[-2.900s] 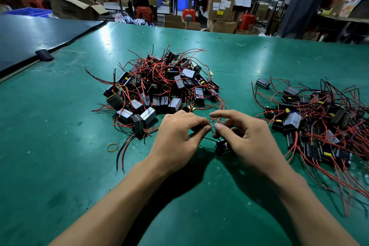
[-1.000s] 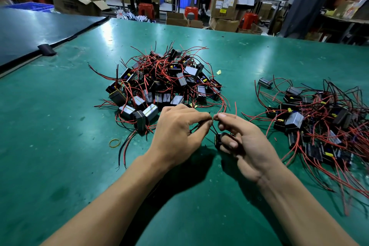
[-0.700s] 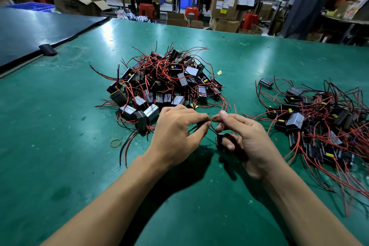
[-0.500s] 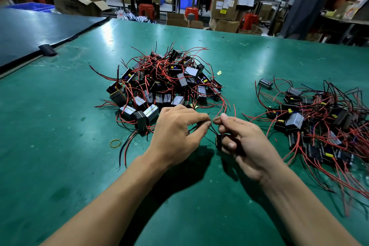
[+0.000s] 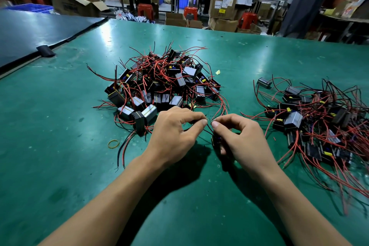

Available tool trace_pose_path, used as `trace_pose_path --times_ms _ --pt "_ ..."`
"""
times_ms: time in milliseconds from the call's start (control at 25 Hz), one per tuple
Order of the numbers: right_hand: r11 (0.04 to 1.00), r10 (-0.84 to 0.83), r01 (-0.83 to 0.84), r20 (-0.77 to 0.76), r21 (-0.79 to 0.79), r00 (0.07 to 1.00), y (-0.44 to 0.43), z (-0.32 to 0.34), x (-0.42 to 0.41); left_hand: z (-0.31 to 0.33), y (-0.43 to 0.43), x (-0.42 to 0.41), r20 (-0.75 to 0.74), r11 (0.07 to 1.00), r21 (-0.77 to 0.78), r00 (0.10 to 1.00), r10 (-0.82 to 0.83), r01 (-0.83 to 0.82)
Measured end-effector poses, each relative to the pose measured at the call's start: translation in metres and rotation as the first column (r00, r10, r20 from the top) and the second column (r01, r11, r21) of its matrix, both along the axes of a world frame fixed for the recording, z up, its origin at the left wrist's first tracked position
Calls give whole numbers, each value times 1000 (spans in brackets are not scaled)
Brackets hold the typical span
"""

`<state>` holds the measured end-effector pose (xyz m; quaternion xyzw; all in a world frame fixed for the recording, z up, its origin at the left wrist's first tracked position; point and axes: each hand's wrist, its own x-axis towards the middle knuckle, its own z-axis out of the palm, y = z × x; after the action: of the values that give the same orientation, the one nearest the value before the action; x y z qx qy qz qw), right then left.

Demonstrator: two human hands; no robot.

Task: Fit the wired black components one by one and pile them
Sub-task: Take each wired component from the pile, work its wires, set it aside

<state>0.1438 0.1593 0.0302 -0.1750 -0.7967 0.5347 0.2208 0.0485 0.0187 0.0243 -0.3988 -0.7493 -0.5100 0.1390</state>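
Fingertips (image 5: 203,122) of our left hand (image 5: 175,132) are pinching the end of the leads (image 5: 207,131). The thumb and forefinger of our right hand (image 5: 245,142) are pinching the other end just beside them, so both hands are grasping wire and neither is lying loose. The lower fingers of the right hand are curling round the black component (image 5: 216,140). It is sitting low under that hand, near the green table (image 5: 60,146); whether it is touching the surface we cannot tell.

Some three seconds back the component was lying flat on the table beneath our right fingers. By a second ago we had gathered it up into that hand, and the two pinches were meeting tip to tip. Now they are drawing slightly apart, with a fine strand showing between them. The strand is too thin for us to say whether it is twisted or only stretched.

We are reading this as the joining of the leads coming to its close rather than starting, so this unit is nearly ready to be set down. It is not yet piled. The middle pile (image 5: 165,86) is lying just beyond our left knuckles, and the right-hand heap (image 5: 319,122) is spreading out beside our right wrist. We cannot tell from here which of the two is receiving the finished pieces. A yellow rubber band (image 5: 113,143) is lying by itself to the left.
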Motion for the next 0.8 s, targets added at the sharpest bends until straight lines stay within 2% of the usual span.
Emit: trace_pose_path --times_ms 80,160,360,440,520,600,680,720,800 --pt "992 -22 24 -16 126 1000 0 1 1 0 -1 0 23 1000 7 1000 1 -1" --pt "983 -21 26 -25 181 999 -3 1 2 1 -1 -1 1 1000 -1 1000 7 -7" --pt "1000 0 -3 -129 -23 992 -6 0 0 3 -1 -1 -87 1000 -27 996 -11 9" --pt "1000 5 -3 -153 14 988 -5 0 0 3 -1 -2 -94 999 -41 995 -28 24" --pt "992 -4 23 -160 121 987 -4 1 0 2 -1 -2 -98 998 -54 995 -35 29" --pt "984 -26 46 -119 172 993 -4 0 0 0 -1 -2 -116 997 -76 993 -26 17" --pt "997 -44 46 -25 56 999 -5 1 -2 1 -2 0 -180 992 -119 984 10 -32" --pt "995 -42 44 28 -93 999 -5 3 -3 1 -2 2 -224 989 -137 974 26 -58" --pt "912 33 21 123 -410 992 -5 9 -4 3 -1 5 -278 986 -145 960 40 -83"
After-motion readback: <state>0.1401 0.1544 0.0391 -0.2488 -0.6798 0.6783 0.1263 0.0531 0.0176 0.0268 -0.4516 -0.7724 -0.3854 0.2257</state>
